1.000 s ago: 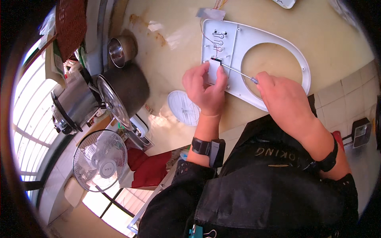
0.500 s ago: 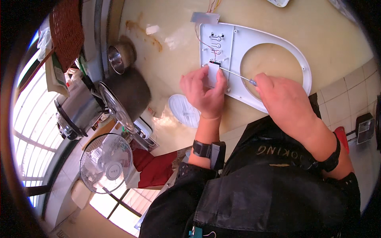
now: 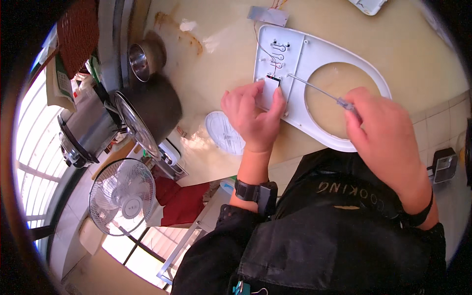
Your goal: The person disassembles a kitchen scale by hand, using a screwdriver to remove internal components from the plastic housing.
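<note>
A white plastic cover point(image 3: 293, 105) with a large round hole lies on the table, its ribbed and pegged side up. My left hand point(image 3: 255, 115) holds a small white rectangular module point(image 3: 270, 91) between thumb and fingers at the cover's near left part. Thin wires point(image 3: 266, 49) run from the module's black end to a flat metal plate point(image 3: 268, 16) at the cover's far left corner. My right hand point(image 3: 386, 130) grips a screwdriver point(image 3: 318, 88) by its translucent handle. The screwdriver's tip is over the cover, just right of the module and apart from it.
An oval white piece point(image 3: 225, 132) lies left of my left hand. Farther left stand a metal bowl point(image 3: 139, 63), a large pot point(image 3: 152, 110) with a lid, and a fan point(image 3: 123, 196). Another white part point(image 3: 368, 5) sits at the far edge.
My right hand has drawn the screwdriver to the right, taking its tip away from the module's edge. My left hand keeps its hold. The whole view has shifted slightly.
</note>
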Tool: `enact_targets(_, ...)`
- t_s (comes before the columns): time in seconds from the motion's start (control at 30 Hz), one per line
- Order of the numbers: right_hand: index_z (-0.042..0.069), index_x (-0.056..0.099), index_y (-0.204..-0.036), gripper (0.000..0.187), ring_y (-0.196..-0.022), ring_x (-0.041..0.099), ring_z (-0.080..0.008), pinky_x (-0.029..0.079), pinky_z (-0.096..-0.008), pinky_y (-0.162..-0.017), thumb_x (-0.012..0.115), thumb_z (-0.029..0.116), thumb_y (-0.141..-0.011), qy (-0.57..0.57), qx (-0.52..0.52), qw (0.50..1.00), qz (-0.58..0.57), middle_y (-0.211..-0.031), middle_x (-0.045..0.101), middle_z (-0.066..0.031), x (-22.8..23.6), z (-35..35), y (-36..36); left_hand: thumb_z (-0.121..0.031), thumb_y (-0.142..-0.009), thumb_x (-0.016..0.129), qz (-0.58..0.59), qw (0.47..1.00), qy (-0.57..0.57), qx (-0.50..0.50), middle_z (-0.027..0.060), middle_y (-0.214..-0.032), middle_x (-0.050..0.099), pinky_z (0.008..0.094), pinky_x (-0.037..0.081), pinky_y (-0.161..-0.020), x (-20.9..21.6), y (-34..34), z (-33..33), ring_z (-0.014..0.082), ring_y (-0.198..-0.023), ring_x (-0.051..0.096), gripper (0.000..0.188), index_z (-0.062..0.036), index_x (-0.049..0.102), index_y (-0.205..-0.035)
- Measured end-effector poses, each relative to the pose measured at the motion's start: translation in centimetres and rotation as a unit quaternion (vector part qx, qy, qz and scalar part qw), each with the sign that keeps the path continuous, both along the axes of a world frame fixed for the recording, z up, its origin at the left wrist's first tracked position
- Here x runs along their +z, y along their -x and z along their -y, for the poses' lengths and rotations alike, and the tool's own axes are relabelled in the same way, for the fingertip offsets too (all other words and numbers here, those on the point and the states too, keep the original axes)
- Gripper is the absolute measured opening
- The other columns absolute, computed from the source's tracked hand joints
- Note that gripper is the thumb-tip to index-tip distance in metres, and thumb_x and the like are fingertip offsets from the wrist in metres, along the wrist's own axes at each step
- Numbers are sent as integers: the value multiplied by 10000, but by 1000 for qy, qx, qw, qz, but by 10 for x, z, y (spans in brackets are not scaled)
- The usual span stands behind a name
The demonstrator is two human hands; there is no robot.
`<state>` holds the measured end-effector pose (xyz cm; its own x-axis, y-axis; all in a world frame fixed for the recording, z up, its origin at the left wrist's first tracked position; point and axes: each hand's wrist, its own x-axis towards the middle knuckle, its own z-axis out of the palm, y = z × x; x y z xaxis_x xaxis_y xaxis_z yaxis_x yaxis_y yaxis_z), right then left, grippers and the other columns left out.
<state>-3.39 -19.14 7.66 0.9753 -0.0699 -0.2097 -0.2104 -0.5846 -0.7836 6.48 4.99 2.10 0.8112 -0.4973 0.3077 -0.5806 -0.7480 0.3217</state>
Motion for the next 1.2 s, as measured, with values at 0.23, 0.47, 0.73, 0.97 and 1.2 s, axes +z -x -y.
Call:
enact_targets(0.23, -14, 600, -1045, 187, -1056, 614, -388, 500, -419, -902, 663, -12, -869, 64, -30, 983, 169, -1222, 633, -197, -14, 3, -21, -189, -717, 872, -56, 997, 13, 57, 55, -903, 681, 394, 435, -859, 7, 4, 2, 259, -861, 616, 308, -78, 713, -956)
enact_targets(0.47, 51, 586, -1091, 231, -1002, 625, -390, 517, -465, -854, 675, 54, -878, 171, -48, 967, 182, -1181, 633, -150, -32, 18, -42, -219, -740, 863, -65, 994, -59, 70, 67, -912, 686, 398, 435, -858, 20, 6, 1, 281, -896, 620, 305, -79, 726, -974)
enact_targets(0.73, 63, 605, -1200, 251, -929, 644, -411, 533, -481, -777, 581, 36, -951, 74, -46, 987, 137, -1066, 635, -144, -47, 8, -37, -198, -732, 853, -85, 991, -13, 99, 64, -902, 683, 400, 439, -849, 16, 4, 1, 272, -883, 621, 289, -69, 729, -959)
enact_targets(0.97, 57, 605, -1194, 239, -935, 645, -406, 539, -470, -781, 574, 36, -957, 65, -69, 985, 148, -1087, 631, -152, -49, 4, -30, -168, -718, 842, -51, 993, 22, 107, 76, -911, 685, 395, 447, -834, 12, 7, 3, 275, -875, 619, 291, -65, 734, -968)
enact_targets(1.2, 51, 607, -1177, 211, -945, 647, -391, 536, -462, -786, 575, 68, -969, 68, -66, 986, 139, -1085, 635, -147, -49, 2, -28, -125, -723, 839, -31, 994, 50, 92, 95, -950, 693, 388, 471, -843, 12, 2, 10, 277, -882, 627, 303, -41, 728, -992)
